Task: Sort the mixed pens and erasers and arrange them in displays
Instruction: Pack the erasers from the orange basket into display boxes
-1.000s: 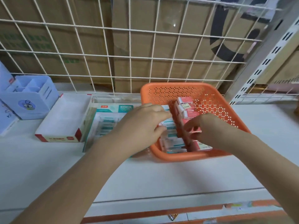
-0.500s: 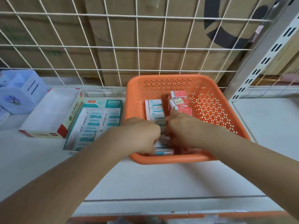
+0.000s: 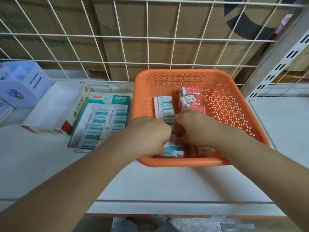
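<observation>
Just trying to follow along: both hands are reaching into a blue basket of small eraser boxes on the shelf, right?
Not quite. The head view shows the basket is orange, not blue. The rest holds: the left hand and right hand both reach into it among the small eraser boxes, and it sits on the shelf.

Perforated orange plastic with a faint sheen for the basket (image 3: 184, 162); white-coated metal wire for the grid (image 3: 147, 37); matt brown cardboard for the cartons (image 3: 133, 19); smooth white finish on the shelf (image 3: 150, 183); glossy printed paper round the erasers (image 3: 164, 106); smooth pale-blue plastic for the organiser (image 3: 25, 84).
</observation>
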